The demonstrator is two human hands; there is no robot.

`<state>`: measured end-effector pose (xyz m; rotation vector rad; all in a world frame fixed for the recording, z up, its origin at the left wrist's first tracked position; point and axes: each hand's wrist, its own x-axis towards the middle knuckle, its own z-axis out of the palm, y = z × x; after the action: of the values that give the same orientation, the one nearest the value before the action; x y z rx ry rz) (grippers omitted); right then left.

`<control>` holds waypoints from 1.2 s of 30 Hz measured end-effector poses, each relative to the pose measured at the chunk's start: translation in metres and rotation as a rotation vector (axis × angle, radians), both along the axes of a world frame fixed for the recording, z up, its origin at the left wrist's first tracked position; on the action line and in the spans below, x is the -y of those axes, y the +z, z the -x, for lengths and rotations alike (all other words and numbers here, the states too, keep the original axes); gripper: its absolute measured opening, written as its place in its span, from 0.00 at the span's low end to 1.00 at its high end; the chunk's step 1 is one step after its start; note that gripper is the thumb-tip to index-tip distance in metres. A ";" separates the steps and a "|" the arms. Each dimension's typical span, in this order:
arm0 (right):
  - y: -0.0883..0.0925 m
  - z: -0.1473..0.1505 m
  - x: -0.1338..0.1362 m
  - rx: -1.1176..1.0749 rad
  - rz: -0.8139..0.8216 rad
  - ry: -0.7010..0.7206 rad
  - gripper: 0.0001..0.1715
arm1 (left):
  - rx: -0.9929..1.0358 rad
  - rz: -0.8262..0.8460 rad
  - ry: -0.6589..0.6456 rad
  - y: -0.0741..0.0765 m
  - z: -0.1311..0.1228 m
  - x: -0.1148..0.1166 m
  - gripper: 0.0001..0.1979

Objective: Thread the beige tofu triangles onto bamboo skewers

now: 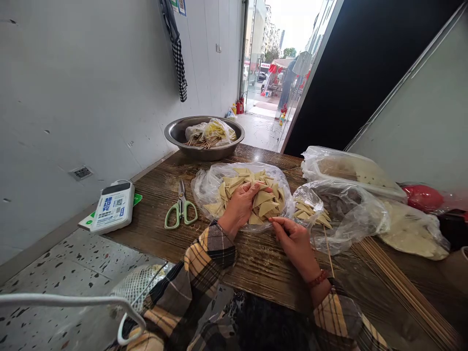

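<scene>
My left hand (239, 204) is closed over pale beige, flat triangular pieces (263, 201), thumb on top, above the pile. The pile (234, 183) of the same pieces, which look like cut tofu sheet, lies on an opened clear plastic bag (204, 187). Close by on the right, my right hand (292, 239) has thumb and forefinger pinched together at the bag's near edge. Whatever sits between those fingertips is too small to make out. Beyond the right wrist a thin wooden stick (328, 251) shows, slanting from a second bag's pieces (310, 212).
Green-handled scissors (181, 209) lie left of the pile on the wooden table (153, 229). A metal basin (204, 153) with bags and sticks stands at the back. On the right are plastic bags (351, 214), a bundle of long skewers (405, 287) and a red item (424, 196). A white box (113, 207) sits left.
</scene>
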<state>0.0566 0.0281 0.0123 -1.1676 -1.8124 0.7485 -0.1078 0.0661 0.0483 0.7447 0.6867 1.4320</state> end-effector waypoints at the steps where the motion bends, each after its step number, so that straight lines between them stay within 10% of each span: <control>1: 0.000 0.000 0.000 0.002 0.001 -0.003 0.17 | -0.002 0.004 -0.004 0.000 0.000 0.000 0.18; 26: 0.001 0.001 -0.004 -0.061 0.018 -0.015 0.15 | -0.051 -0.014 -0.023 0.003 -0.001 -0.003 0.17; 36: 0.039 -0.042 0.048 -0.087 0.054 -0.151 0.15 | -0.041 -0.005 -0.048 0.008 0.003 -0.004 0.19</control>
<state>0.0989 -0.0194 0.0511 -1.2720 -1.6225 0.7523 -0.1111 0.0699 0.0564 0.7918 0.6927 1.3781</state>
